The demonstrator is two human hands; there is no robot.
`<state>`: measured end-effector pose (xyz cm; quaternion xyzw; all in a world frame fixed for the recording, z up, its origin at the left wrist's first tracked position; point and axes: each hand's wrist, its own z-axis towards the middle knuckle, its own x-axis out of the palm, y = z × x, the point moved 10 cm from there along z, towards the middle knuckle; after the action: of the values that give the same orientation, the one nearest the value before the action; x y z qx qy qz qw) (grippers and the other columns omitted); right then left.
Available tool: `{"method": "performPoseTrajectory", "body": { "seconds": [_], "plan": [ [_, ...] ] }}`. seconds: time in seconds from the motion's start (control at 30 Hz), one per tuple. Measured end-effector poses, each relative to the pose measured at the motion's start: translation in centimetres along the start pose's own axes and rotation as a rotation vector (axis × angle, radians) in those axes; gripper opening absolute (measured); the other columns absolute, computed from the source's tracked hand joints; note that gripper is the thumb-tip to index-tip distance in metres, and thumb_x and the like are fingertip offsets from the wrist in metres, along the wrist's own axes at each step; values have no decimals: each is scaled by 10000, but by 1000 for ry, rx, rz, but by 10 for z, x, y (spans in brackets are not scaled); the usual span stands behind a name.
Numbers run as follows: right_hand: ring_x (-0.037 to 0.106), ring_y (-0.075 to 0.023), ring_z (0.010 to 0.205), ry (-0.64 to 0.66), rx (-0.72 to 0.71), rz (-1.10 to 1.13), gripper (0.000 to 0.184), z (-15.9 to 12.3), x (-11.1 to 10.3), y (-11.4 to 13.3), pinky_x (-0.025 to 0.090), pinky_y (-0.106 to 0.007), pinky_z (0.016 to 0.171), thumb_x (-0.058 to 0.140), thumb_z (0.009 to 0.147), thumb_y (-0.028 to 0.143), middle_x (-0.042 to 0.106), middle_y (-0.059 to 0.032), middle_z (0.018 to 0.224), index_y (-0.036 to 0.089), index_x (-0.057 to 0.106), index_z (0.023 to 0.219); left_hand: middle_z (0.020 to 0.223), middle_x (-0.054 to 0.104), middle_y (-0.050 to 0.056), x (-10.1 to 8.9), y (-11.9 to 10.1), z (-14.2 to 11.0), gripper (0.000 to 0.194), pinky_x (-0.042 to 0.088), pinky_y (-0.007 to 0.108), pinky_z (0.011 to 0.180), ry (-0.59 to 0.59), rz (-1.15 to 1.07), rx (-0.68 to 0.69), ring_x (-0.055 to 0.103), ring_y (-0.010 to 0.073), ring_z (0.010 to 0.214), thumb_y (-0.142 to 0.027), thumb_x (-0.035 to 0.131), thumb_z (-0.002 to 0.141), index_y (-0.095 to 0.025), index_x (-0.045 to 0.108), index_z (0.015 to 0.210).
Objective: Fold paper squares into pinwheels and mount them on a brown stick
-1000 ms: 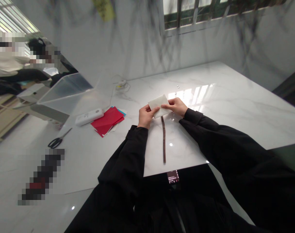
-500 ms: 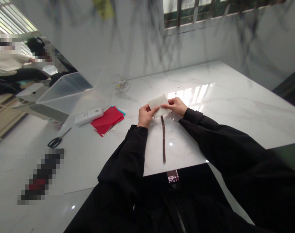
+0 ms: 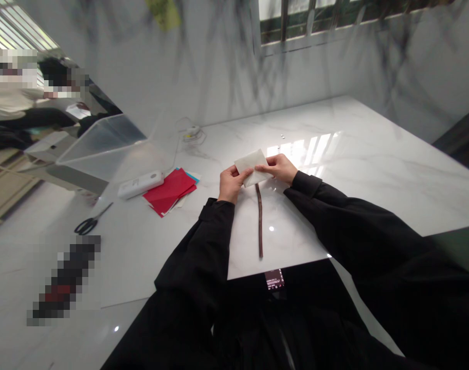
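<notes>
- Left hand (image 3: 230, 183) pinches the near-left edge of a white paper piece (image 3: 251, 165), thumb on top, other fingers curled under; fingers closed on the paper.
- Right hand (image 3: 280, 168) grips the right edge of the same paper, thumb and forefinger pressed on it, the rest of the fingers folded in.
- The paper is held between both hands, just above the white marble table (image 3: 373, 169), about mid-table in front of the person; it looks folded or doubled, corner tilted up toward the wall.
- Thin dark brown stick (image 3: 259, 221) lies flat on the table, running from under the paper back toward the person; its far end is hidden by the hands and paper, so contact cannot be told.
- Both arms in black sleeves; a small dark phone-like screen (image 3: 274, 280) sits at the near table edge by the body.
- Left of the hands, well apart: stack of red paper sheets (image 3: 169, 191) with a blue sheet edge peeking out behind.
- White oblong device (image 3: 141, 185) touches or sits just beside the red stack on its left.
- Black-handled scissors (image 3: 91, 222) lie further left, near the table edge, blades closed.
- Clear plastic box (image 3: 99, 149) stands behind the white device.
- Small white item with a cord (image 3: 192, 133) at the far table edge by the wall; too small to name.
- Window glare reflects on the table right of the hands.
- Other people sit in the far left background, blurred.
</notes>
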<state>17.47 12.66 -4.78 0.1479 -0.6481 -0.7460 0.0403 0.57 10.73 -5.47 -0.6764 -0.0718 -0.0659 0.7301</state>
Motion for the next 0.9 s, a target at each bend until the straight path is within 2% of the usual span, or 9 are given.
{"method": "performPoseTrajectory", "body": {
  "seconds": [0.3, 0.67, 0.9],
  "plan": [
    [506, -122, 599, 5, 23, -13, 598, -3, 1, 4, 337, -255, 530, 810, 680, 669, 672, -38, 693, 88, 777, 817, 1018, 815, 126, 1, 0, -1, 669, 592, 412, 922, 6, -1, -3, 757, 298, 989, -472, 1025, 491, -123, 804, 1018],
    [464, -104, 578, -5, 16, 10, 628, 0, 0, 3, 311, -241, 506, 843, 635, 682, 648, -25, 654, 83, 776, 811, 1017, 819, 115, 1, 0, 0, 640, 586, 404, 929, 2, -4, 8, 757, 265, 931, -448, 1022, 507, -124, 808, 1016],
    [502, -115, 589, 5, -7, 0, 645, -1, 2, 4, 350, -239, 515, 839, 653, 725, 645, -19, 663, 103, 760, 808, 1019, 819, 111, 0, -2, 0, 609, 586, 393, 915, -2, 16, 24, 753, 260, 927, -426, 1015, 523, -124, 808, 1009]
  ]
}}
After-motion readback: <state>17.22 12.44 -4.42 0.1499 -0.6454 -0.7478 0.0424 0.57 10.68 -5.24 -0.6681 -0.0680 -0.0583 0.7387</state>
